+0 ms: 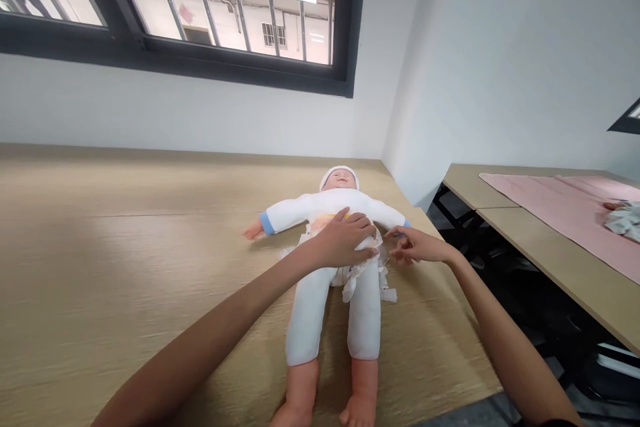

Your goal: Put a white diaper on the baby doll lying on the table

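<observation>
A baby doll (341,201) in a white cap and white suit with blue cuffs lies on its back on the wooden table (150,267), arms spread and feet toward me. Around its hips is an unfastened diaper (354,282) with ruffled edges, and a white tab (389,295) sticks out at the right. My left hand (346,240) lies across the diaper's front at the belly, fingers extended. Beside the diaper's right edge is my right hand (419,245), its fingers loosely bent and apart, with nothing visible in them. My left hand hides part of the diaper.
A second table (500,213) stands to the right across a gap, with a pink cloth (555,207) and a bundled pale cloth (624,219) on it. Behind the doll is a white wall (200,107) with a barred window (230,7). The table's right edge runs close to my right arm.
</observation>
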Action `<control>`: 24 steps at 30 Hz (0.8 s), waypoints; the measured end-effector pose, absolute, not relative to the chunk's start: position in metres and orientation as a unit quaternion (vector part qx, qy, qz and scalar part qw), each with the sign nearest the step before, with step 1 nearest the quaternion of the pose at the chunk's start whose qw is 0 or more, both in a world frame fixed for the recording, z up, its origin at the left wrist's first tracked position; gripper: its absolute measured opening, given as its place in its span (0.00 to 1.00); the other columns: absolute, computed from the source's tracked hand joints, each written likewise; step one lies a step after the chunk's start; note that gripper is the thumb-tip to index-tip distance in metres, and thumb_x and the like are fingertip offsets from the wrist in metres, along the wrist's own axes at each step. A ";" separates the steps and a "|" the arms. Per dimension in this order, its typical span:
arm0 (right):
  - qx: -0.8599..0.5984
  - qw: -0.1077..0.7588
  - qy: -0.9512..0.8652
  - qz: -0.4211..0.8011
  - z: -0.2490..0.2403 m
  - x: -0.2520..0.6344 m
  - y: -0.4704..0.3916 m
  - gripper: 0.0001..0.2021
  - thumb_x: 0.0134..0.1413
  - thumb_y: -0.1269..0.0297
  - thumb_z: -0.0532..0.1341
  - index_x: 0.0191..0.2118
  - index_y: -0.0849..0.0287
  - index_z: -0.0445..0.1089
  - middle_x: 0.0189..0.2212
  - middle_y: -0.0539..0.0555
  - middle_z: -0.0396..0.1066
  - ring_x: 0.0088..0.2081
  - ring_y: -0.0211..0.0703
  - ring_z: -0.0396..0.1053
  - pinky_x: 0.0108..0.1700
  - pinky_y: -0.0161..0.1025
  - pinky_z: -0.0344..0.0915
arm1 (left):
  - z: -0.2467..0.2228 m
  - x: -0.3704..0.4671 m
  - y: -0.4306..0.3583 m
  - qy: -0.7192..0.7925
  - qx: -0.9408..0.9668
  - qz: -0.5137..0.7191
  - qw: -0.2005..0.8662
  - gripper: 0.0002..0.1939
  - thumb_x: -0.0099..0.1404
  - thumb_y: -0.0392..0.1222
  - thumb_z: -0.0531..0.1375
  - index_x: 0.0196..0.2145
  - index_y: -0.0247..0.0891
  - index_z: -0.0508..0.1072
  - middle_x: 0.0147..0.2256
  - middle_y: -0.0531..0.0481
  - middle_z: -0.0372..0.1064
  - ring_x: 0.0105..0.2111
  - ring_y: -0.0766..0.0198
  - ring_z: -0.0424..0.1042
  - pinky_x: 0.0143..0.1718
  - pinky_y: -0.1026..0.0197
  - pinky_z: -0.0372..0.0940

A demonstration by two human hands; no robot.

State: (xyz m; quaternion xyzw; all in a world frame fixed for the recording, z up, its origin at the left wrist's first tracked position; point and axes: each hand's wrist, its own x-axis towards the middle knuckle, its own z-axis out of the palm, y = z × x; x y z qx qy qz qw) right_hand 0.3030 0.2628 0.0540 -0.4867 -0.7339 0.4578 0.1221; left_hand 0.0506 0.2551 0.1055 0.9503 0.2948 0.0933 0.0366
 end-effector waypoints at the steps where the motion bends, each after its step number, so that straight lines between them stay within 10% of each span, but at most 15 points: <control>1: -0.472 0.078 -0.719 0.504 0.055 0.304 0.261 0.28 0.49 0.55 0.65 0.53 0.57 0.56 0.28 0.50 0.73 0.23 0.39 0.68 0.24 0.34 0.58 | 0.106 0.051 0.255 0.297 0.950 0.092 0.034 0.12 0.67 0.50 0.52 0.42 0.41 0.68 0.44 0.49 0.69 0.51 0.60 0.64 0.60 0.46 0.46; 4: -0.468 0.038 -0.702 0.535 0.047 0.292 0.256 0.35 0.43 0.58 0.69 0.55 0.56 0.52 0.30 0.51 0.73 0.23 0.41 0.70 0.22 0.33 0.59 | 0.105 0.052 0.255 0.298 0.950 0.095 0.026 0.12 0.68 0.49 0.51 0.42 0.41 0.68 0.43 0.49 0.69 0.51 0.60 0.64 0.60 0.47 0.47; 10: -0.491 0.235 -0.780 0.309 0.018 0.260 0.255 0.21 0.44 0.69 0.63 0.46 0.57 0.58 0.28 0.48 0.68 0.28 0.39 0.67 0.26 0.33 0.59 | 0.100 0.052 0.258 0.296 0.950 0.097 0.029 0.11 0.67 0.49 0.52 0.42 0.42 0.68 0.45 0.49 0.69 0.52 0.60 0.63 0.60 0.47 0.46; 16: -0.449 0.363 -0.694 0.430 0.030 0.271 0.264 0.20 0.50 0.64 0.63 0.49 0.57 0.59 0.35 0.51 0.68 0.35 0.40 0.69 0.38 0.40 0.67 | 0.101 0.057 0.252 0.330 0.937 0.111 -0.002 0.17 0.68 0.55 0.50 0.41 0.40 0.69 0.42 0.48 0.70 0.47 0.58 0.66 0.59 0.46 0.49; 21: -0.421 0.395 -0.621 0.531 0.036 0.283 0.272 0.23 0.43 0.63 0.68 0.46 0.58 0.63 0.32 0.49 0.69 0.36 0.39 0.69 0.42 0.40 0.67 | 0.093 0.103 0.232 0.424 0.899 0.053 -0.101 0.37 0.50 0.65 0.63 0.49 0.33 0.71 0.46 0.34 0.69 0.50 0.38 0.63 0.56 0.29 0.43; 24: -0.397 0.393 -0.626 0.545 0.027 0.292 0.279 0.21 0.41 0.66 0.69 0.44 0.59 0.65 0.32 0.50 0.71 0.35 0.39 0.70 0.40 0.37 0.66 | 0.076 0.134 0.232 0.386 0.914 0.055 -0.113 0.14 0.56 0.43 0.63 0.40 0.34 0.76 0.42 0.35 0.72 0.50 0.40 0.63 0.58 0.34 0.45</control>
